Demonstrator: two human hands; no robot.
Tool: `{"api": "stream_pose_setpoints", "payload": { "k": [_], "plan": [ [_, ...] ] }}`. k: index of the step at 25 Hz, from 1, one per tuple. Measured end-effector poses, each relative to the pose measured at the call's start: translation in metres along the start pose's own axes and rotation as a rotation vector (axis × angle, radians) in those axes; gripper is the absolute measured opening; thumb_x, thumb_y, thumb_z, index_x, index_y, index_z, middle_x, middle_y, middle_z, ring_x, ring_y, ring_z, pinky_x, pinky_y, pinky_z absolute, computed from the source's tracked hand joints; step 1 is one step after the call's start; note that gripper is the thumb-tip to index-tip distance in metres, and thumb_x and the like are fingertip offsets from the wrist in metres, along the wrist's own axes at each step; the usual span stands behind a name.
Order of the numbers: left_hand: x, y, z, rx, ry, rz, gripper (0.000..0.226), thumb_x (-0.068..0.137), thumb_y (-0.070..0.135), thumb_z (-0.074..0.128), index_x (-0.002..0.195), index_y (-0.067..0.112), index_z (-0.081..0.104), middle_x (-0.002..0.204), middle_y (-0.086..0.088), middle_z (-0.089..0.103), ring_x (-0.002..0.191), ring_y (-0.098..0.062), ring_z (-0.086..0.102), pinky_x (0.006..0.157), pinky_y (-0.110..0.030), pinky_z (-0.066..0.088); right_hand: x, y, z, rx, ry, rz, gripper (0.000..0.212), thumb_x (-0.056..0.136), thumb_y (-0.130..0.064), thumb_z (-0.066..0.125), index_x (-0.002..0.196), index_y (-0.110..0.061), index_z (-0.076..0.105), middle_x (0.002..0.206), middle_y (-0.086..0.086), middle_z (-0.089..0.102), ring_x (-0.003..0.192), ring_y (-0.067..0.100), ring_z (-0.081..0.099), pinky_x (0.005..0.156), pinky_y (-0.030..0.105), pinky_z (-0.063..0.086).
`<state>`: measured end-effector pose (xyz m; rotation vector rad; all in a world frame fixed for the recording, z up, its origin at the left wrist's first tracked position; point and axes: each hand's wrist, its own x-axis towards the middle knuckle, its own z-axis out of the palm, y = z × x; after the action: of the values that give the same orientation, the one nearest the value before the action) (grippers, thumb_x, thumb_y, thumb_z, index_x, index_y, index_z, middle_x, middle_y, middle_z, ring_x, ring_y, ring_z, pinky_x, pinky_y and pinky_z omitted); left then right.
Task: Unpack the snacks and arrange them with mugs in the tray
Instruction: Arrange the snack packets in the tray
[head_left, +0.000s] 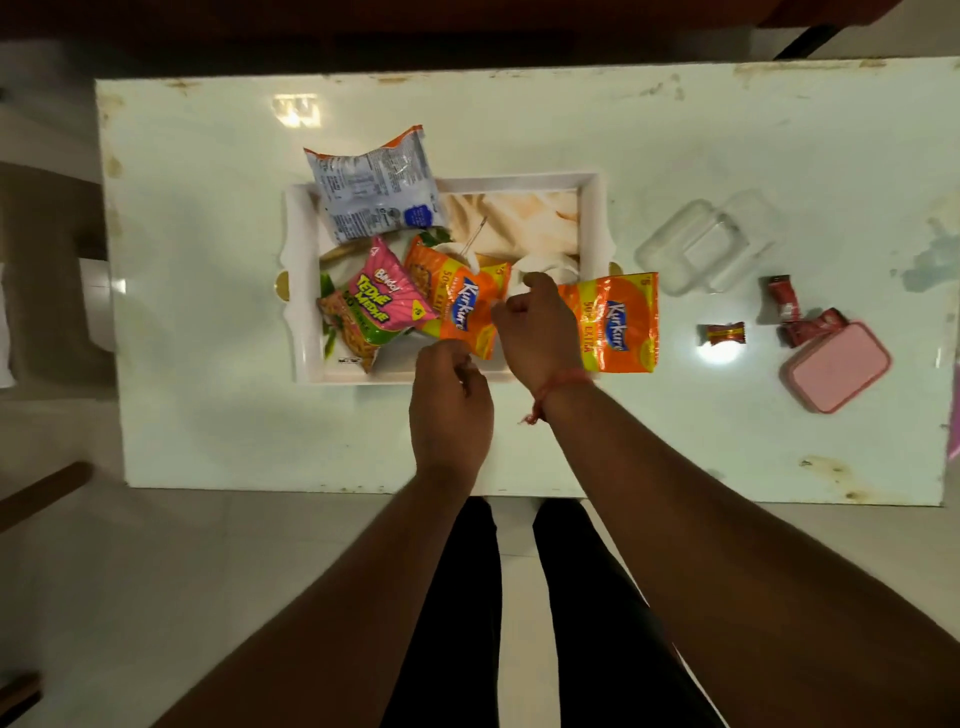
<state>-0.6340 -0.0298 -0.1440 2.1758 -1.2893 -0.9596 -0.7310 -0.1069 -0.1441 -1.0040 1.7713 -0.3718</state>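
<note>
The tray (589, 228) sits mid-table (208, 415), holding a pink packet (387, 301) and an orange packet (457, 306); a blue packet (374, 187) overlaps its far rim. A second orange packet (618, 322) lies over its right edge. The left hand (451, 410), at the tray's near rim, has curled fingers, seemingly pinching the orange packet. The right hand (537, 332), above the tray, is curled; whether it holds anything I cannot tell. Right of the tray lie a clear box (706, 247), candies (722, 333) and a pink lid (836, 366).

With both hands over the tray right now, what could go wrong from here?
1. The grey-white foil packet overhangs the white tray's far rim and could slide out.
2. The second orange Kurkure packet lies across the right rim, half outside.
3. Packets already crowd the left half; no mugs are visible, so room for them may run short.
</note>
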Motion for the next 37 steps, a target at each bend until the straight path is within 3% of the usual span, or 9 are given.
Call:
{"api": "stream_pose_setpoints", "payload": {
  "k": [6,12,16,22,25,27,31,34,37],
  "plan": [
    [0.029,0.003,-0.006,-0.08,-0.058,0.095,0.019,0.092,0.006,0.055,0.111,0.01,0.058,0.107,-0.006,0.059,0.099,-0.021,0.057,0.09,-0.041,0.051,0.036,-0.029,0.002,-0.064,0.147,-0.073,0.021,0.091,-0.01,0.053,0.101,-0.011,0.071,0.106,0.006,0.072,0.09,0.015,0.06,0.059,0.001,0.034],
    [0.062,0.042,0.016,-0.108,-0.197,0.172,0.039,0.09,0.003,0.058,0.128,0.008,0.052,0.127,-0.011,0.058,0.12,-0.025,0.055,0.1,-0.035,0.047,0.077,-0.029,-0.063,-0.181,0.297,-0.101,0.021,0.093,-0.013,0.054,0.107,-0.011,0.069,0.112,0.006,0.071,0.097,0.016,0.064,0.051,-0.002,0.032],
    [0.111,0.066,0.043,-0.036,-0.323,0.018,0.038,0.091,0.011,0.056,0.128,0.012,0.054,0.123,-0.012,0.064,0.119,-0.029,0.058,0.1,-0.049,0.049,0.092,-0.015,-0.093,-0.225,0.3,-0.068,0.023,0.093,-0.014,0.053,0.109,-0.011,0.069,0.114,0.007,0.07,0.096,0.015,0.063,0.057,0.007,0.036],
    [0.127,0.079,0.069,-0.092,-0.528,-0.075,0.045,0.092,0.014,0.06,0.136,0.017,0.051,0.131,-0.014,0.06,0.119,-0.034,0.06,0.101,-0.053,0.05,0.1,0.003,-0.108,-0.167,0.316,-0.021,0.023,0.096,-0.021,0.054,0.111,-0.012,0.069,0.114,0.007,0.071,0.089,0.012,0.061,0.058,0.008,0.036],
    [0.121,0.079,0.063,-0.074,-0.601,-0.054,0.077,0.073,0.049,0.075,0.139,0.02,0.049,0.135,-0.009,0.06,0.122,-0.029,0.059,0.103,-0.051,0.049,0.101,0.01,-0.112,-0.13,0.298,0.0,0.026,0.097,-0.021,0.052,0.116,-0.013,0.067,0.117,0.005,0.069,0.096,0.013,0.063,0.057,0.007,0.035],
    [0.115,0.079,0.054,-0.036,-0.564,0.024,0.077,0.067,0.059,0.059,0.132,0.017,0.054,0.129,-0.009,0.063,0.12,-0.028,0.06,0.103,-0.05,0.049,0.094,0.011,-0.111,-0.102,0.319,-0.007,0.031,0.096,-0.017,0.052,0.124,-0.012,0.062,0.125,0.006,0.064,0.11,0.017,0.062,0.066,0.011,0.041],
    [0.104,0.06,0.03,-0.049,-0.274,0.171,0.05,0.083,0.018,0.046,0.132,0.011,0.057,0.134,-0.012,0.06,0.123,-0.027,0.057,0.1,-0.035,0.047,0.058,0.0,-0.094,-0.216,0.558,-0.32,0.036,0.087,-0.006,0.053,0.122,-0.014,0.059,0.124,0.01,0.055,0.113,0.026,0.056,0.09,0.031,0.047],
    [0.111,0.04,0.002,-0.013,-0.133,0.387,0.046,0.081,-0.003,0.046,0.123,0.009,0.061,0.125,-0.011,0.061,0.114,-0.025,0.058,0.097,-0.029,0.047,0.032,-0.018,-0.049,-0.234,0.425,-0.49,0.034,0.084,-0.003,0.054,0.117,-0.009,0.061,0.119,0.013,0.057,0.105,0.031,0.059,0.09,0.04,0.048],
    [0.132,0.027,-0.029,0.007,0.002,0.401,0.04,0.079,0.004,0.043,0.113,0.006,0.064,0.114,-0.014,0.062,0.106,-0.024,0.058,0.092,-0.026,0.045,0.032,-0.042,-0.003,-0.247,0.263,-0.506,0.037,0.088,-0.009,0.057,0.125,-0.011,0.056,0.124,0.011,0.055,0.098,0.029,0.064,0.08,0.044,0.054]
  ]
}}
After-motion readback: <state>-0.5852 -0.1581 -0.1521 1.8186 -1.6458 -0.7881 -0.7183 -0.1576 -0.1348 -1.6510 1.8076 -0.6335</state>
